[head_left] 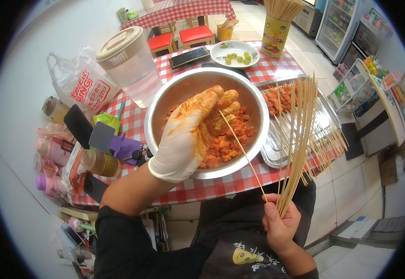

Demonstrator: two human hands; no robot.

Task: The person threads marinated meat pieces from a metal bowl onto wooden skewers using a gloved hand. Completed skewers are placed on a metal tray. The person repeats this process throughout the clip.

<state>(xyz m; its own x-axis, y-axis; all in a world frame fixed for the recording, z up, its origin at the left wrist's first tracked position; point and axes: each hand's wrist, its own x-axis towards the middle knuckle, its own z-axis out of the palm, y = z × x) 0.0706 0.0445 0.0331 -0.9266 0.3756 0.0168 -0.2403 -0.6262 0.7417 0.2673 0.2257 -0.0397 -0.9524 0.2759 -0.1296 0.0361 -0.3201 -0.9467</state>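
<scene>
My left hand (188, 132) wears a whitish glove stained orange. It is over a steel bowl (207, 174) of red marinated meat pieces (223, 148), its fingers curled. Whether a piece of meat sits inside those fingers is hidden. My bare right hand (282, 223), low and in front of my body, grips a bundle of bamboo skewers (298, 139). Between its thumb and forefinger a single skewer (242, 150) slants up to the left, its tip at the gloved fingers. Right of the bowl, a metal tray (275, 150) bears skewered meat (282, 99), with bare skewer ends pointing towards me.
Behind the bowl are a plate (220, 62) of green grapes (239, 58), a smartphone (189, 57) and a canister (275, 36) of skewers. A water pitcher (129, 66), plastic bag (83, 83), purple phone stand (127, 148) and glass jar (99, 163) crowd the left side of the checkered tablecloth (202, 190).
</scene>
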